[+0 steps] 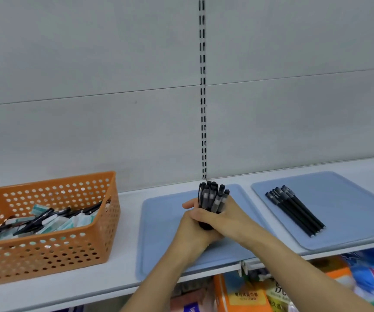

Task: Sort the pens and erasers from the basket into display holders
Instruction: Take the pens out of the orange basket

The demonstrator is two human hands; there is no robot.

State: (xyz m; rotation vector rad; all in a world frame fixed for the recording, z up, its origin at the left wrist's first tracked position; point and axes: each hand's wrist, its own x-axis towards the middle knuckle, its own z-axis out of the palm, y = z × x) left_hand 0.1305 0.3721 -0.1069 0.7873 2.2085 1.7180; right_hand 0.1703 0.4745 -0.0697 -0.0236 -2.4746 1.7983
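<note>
your left hand [195,224] and right hand [228,218] clasp a pen bundle [213,198] upright over the white shelf's [123,224] middle blue tray [159,224], grey wall panel [91,86] behind.

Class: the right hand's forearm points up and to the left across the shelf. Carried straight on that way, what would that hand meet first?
Probably the left hand: the right hand already presses against it around the bundle of pens.

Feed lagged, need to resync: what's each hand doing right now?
Left hand: closed around the bundle of black pens, held upright over the middle blue tray.
Right hand: closed around the same bundle.
</note>
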